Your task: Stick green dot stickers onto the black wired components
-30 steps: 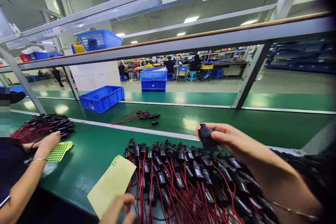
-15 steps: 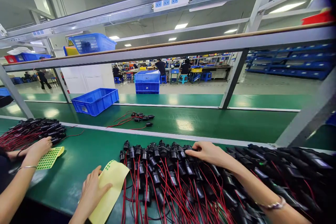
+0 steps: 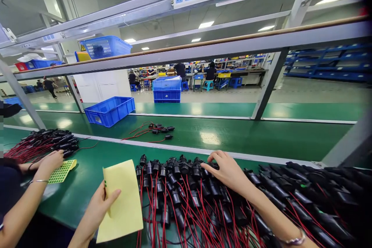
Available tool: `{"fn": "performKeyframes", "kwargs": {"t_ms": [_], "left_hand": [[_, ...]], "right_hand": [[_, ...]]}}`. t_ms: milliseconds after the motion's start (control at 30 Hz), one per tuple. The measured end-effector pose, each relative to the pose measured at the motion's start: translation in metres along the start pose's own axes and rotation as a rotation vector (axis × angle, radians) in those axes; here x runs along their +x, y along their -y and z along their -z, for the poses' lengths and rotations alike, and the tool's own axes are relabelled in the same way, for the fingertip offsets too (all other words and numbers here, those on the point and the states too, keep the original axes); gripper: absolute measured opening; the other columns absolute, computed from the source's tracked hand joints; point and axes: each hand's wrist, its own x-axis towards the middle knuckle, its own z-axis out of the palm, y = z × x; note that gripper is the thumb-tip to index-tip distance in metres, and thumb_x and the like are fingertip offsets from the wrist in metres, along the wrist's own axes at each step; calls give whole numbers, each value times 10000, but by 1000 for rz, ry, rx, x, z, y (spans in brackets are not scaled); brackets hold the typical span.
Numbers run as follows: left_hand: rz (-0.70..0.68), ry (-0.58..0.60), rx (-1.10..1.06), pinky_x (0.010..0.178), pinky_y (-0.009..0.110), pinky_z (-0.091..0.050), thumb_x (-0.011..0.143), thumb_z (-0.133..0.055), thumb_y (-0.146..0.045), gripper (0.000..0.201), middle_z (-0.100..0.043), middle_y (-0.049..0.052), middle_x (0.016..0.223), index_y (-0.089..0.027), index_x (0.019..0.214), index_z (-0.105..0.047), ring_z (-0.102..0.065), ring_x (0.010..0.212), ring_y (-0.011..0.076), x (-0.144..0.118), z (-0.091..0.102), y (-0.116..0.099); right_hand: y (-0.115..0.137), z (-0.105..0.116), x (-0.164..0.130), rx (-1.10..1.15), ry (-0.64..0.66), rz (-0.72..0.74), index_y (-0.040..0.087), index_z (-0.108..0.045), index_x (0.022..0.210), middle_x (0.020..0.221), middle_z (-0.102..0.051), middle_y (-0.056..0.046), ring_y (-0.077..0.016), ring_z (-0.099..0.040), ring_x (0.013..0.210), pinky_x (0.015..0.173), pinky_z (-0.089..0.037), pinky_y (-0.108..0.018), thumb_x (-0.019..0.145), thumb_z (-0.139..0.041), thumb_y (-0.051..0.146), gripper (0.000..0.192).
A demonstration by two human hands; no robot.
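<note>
Bench (image 3: 84, 178): heap of wired cylinders (image 3: 195, 200) ctr to R; L hand (image 3: 94, 211) w/ sticker sheet (image 3: 124, 201) just L of it, R hand (image 3: 228, 171) at its back edge. Far L, co-worker's hand (image 3: 54, 162) at 2nd heap (image 3: 49, 141). Behind: crate (image 3: 112, 117) L; basket (image 3: 117, 47) on shelf (image 3: 180, 49) above.

Black parts (image 3: 194, 198) crowd the near bench (image 3: 84, 172); the green strip (image 3: 232, 135) behind leaves passage.

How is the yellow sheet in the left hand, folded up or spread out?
Spread out: the yellow sheet shows one broad face, with the thumb of the left hand over its left side.
</note>
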Motion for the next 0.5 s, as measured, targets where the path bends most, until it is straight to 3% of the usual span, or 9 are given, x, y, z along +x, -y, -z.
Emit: {"fn": "performKeyframes", "kwargs": {"t_ms": [233,367,500], "left_hand": [[-43,33,-41,969,412,-603,650,-860,-585,862,-628,203,1392,-147,1297,-496,-640,1232,382,-24,-31,-11],[-20,63,-138,995,441,-592,679,-870,-512,802,-685,184,1316,-148,1297,-511,-678,1170,374,-37,-41,-14],[9,144,-208,981,458,-595,720,-860,-448,774,-676,194,1325,-149,1330,-489,-690,1143,373,-44,-59,-19]], "right_hand": [[-9,-20,16,112,93,-17,253,-669,787,1005,-693,-71,-307,-600,1083,934,-468,-472,837,-580,566,329],[-22,-8,21,142,88,-62,251,-689,755,966,-712,-85,-344,-614,1064,931,-462,-517,757,-623,453,213],[-6,14,17,209,4,-26,251,-640,779,970,-706,-102,-334,-603,1008,943,-452,-521,830,-482,506,304]]}}
